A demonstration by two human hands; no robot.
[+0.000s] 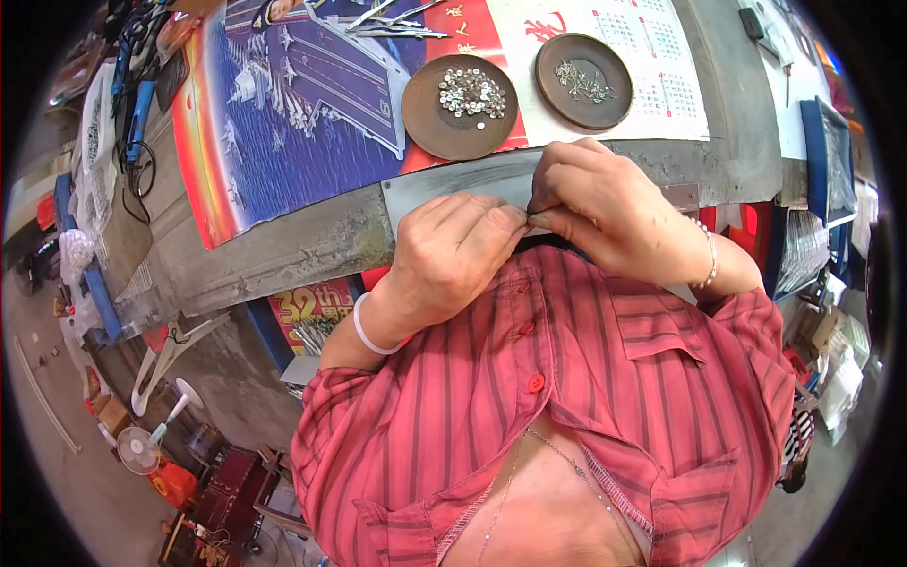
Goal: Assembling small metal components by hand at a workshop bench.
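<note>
My left hand point(453, 255) and my right hand point(600, 213) meet at the near edge of the workbench, fingertips pinched together over a grey metal plate point(444, 184). Something very small and dark sits between the fingertips of both hands; what it is cannot be told. A white bangle circles my left wrist and a thin bracelet my right. Just beyond the hands stand two round brown dishes: the left dish point(420, 118) holds a heap of small shiny silver pieces, the right dish point(557, 57) holds a few thin metal bits.
A large calendar poster point(283, 104) with ships covers the bench top, with metal tweezers point(397, 24) lying at its far end. Cables and tools lie far left. A small fan point(142, 444) and boxes stand on the floor at left. Shelves with packets are at right.
</note>
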